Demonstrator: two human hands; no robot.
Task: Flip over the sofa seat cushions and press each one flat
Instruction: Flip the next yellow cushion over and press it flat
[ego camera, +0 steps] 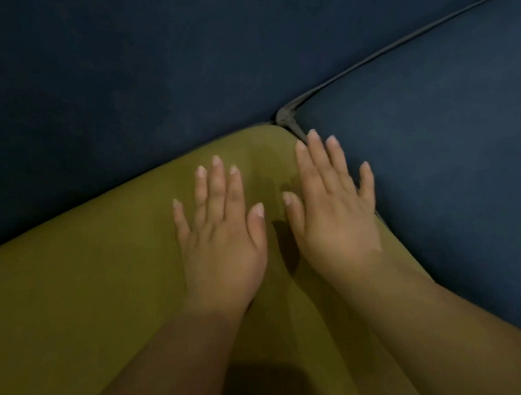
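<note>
An olive-green seat cushion point(77, 292) lies in the sofa, filling the lower left of the view. My left hand point(220, 235) lies palm down on it with straight, spread fingers, near the cushion's back right corner. My right hand point(333, 205) lies flat beside it at the cushion's right edge, its outer fingers reaching over the seam onto the dark blue seat cushion point(457, 134) on the right. Neither hand grips anything.
The dark blue sofa backrest point(158, 58) runs across the top of the view behind both cushions. A grey piped seam point(286, 116) marks the blue cushion's back corner where it meets the green one.
</note>
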